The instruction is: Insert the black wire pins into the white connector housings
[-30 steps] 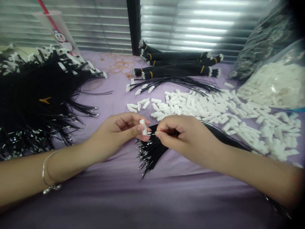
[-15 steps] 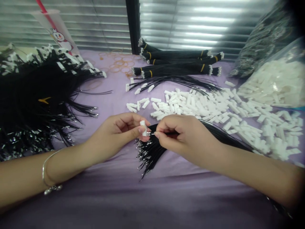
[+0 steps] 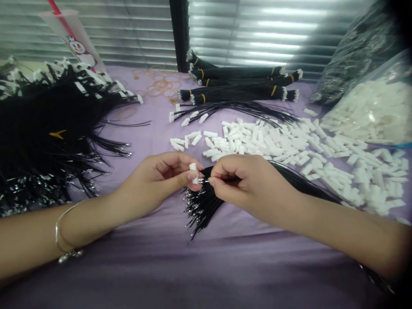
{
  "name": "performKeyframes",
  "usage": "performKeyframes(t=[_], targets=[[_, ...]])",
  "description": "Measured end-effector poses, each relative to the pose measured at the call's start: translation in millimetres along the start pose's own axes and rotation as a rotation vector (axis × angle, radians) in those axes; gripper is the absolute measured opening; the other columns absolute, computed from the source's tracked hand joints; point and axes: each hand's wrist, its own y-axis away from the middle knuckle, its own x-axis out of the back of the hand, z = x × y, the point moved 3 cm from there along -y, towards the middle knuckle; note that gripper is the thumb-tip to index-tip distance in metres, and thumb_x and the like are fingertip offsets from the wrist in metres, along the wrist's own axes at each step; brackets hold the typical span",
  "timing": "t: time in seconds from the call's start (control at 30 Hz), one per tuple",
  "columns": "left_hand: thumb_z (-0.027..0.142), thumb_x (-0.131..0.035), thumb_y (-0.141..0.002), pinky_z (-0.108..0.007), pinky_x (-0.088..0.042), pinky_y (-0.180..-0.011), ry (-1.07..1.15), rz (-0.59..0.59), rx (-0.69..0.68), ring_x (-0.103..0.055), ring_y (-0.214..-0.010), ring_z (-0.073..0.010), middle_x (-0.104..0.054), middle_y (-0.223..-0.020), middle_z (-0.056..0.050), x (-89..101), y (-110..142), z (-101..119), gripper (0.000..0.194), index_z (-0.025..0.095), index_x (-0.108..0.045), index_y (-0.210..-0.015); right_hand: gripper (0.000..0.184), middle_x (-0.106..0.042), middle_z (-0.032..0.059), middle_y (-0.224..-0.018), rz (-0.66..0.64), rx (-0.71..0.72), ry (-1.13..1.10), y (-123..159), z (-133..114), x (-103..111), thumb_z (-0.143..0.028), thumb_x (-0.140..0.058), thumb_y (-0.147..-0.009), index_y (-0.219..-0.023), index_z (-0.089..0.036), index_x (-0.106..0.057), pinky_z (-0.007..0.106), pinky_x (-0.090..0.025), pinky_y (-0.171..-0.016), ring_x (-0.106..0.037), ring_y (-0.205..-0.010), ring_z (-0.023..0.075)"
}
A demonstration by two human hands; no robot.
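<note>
- At the middle of the purple tabletop, the left hand pinches a small white plug between closed fingers, holding it upright.
- Just right of the plug, the right hand has its fingers closed on one black wire, whose metal tip touches the plug.
- Under the plug lies a loose bunch of wires.
- Behind the plug, more white plugs lie scattered.
- Further behind it are tied wire bundles.
- Well left of the plug sits a heap of plugged wires.
</note>
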Motion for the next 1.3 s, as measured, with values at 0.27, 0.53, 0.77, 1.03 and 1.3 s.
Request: performKeyframes(t=[0.27,0.53,0.77,1.03,1.3], targets=[[0.019,-0.061,-0.082,-0.018,-0.052,-0.072,-0.025,0.006,0.002,-0.064,-0.071,-0.0098,-0.067,-0.073,0.0,0.1,0.4,0.0,0.008,0.015,-0.062,-0.089,0.013,-0.048,-0.006,-0.055,-0.006,0.011,-0.015,-0.6,-0.3,0.5,-0.017,-0.053,-0.075,-0.062,-0.016,-0.052,0.017,-0.029,-0.046,-0.04,-0.051,0.0046],[0.018,-0.06,-0.082,-0.015,-0.051,-0.071,-0.003,-0.01,-0.002,-0.063,-0.07,-0.0082,-0.067,-0.073,0.0,-0.6,0.7,1.5,0.006,0.015,-0.062,-0.088,0.014,-0.048,-0.0065,-0.056,-0.008,0.009,-0.018,-1.3,-0.6,0.8,-0.018,-0.053,-0.075,-0.062,-0.016,-0.052,0.016,-0.03,-0.046,-0.039,-0.051,0.004],[0.017,-0.06,-0.082,-0.017,-0.051,-0.07,-0.01,-0.01,-0.001,-0.063,-0.069,-0.0091,-0.066,-0.072,0.0,-1.3,0.1,1.9,0.006,0.014,-0.061,-0.087,0.015,-0.047,-0.0052,-0.055,-0.002,0.005,-0.042,-0.5,-0.6,1.1,-0.018,-0.053,-0.075,-0.061,-0.016,-0.05,0.017,-0.029,-0.046,-0.039,-0.051,0.0048],[0.017,-0.061,-0.082,-0.015,-0.051,-0.07,0.043,-0.014,0.02,-0.064,-0.069,-0.0084,-0.067,-0.073,0.0,-0.8,0.0,-0.7,0.006,0.014,-0.062,-0.087,0.014,-0.048,-0.0056,-0.055,-0.012,0.013,-0.008,-0.2,-1.3,0.6,-0.016,-0.053,-0.074,-0.061,-0.016,-0.051,0.017,-0.029,-0.047,-0.04,-0.051,0.0047],[0.017,-0.061,-0.081,-0.016,-0.052,-0.072,0.09,-0.02,0.036,-0.065,-0.071,-0.0086,-0.068,-0.075,-0.001,-0.8,-0.7,-3.6,0.007,0.014,-0.061,-0.088,0.013,-0.047,-0.0058,-0.056,-0.006,0.009,0.0,-0.7,0.0,1.2,-0.018,-0.053,-0.076,-0.062,-0.016,-0.051,0.017,-0.03,-0.048,-0.04,-0.052,0.0047]])
